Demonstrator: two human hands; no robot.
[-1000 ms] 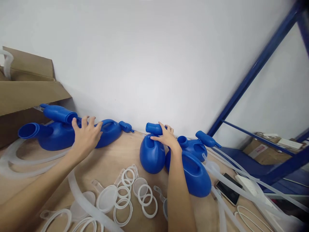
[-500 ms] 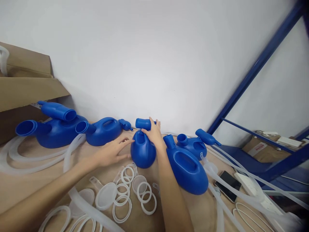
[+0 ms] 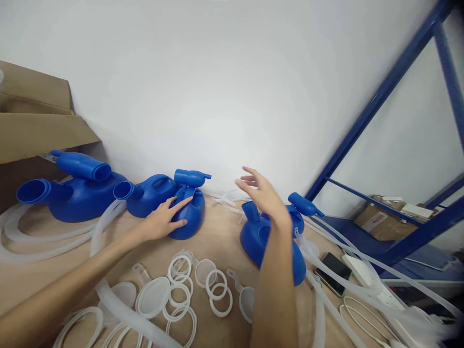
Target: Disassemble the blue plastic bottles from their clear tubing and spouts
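Note:
My left hand [image 3: 163,220] lies against the side of a blue plastic jug [image 3: 192,217], its fingers spread and touching it. Across the top of that jug rests a blue spouted bottle-shaped piece [image 3: 190,178]. My right hand [image 3: 263,191] is raised in the air to the right, holding nothing, fingers apart. Below its wrist stands another blue jug [image 3: 250,237], partly hidden by my forearm. In front of my hands lie several white rings [image 3: 221,299], clear discs with tabs, and a translucent round lid [image 3: 154,297].
More blue jugs [image 3: 90,203] stand at left beside a cardboard box [image 3: 47,130]. Translucent corrugated hoses [image 3: 126,309] cross the table [image 3: 210,251]. At right are a phone [image 3: 333,273], a white power strip [image 3: 377,280] and a blue metal rack [image 3: 362,125]. A white wall rises behind.
The middle jug and its spouted piece have shifted left, next to the neighbouring jug. My right hand has let go and moved right; my left hand now touches the jug.

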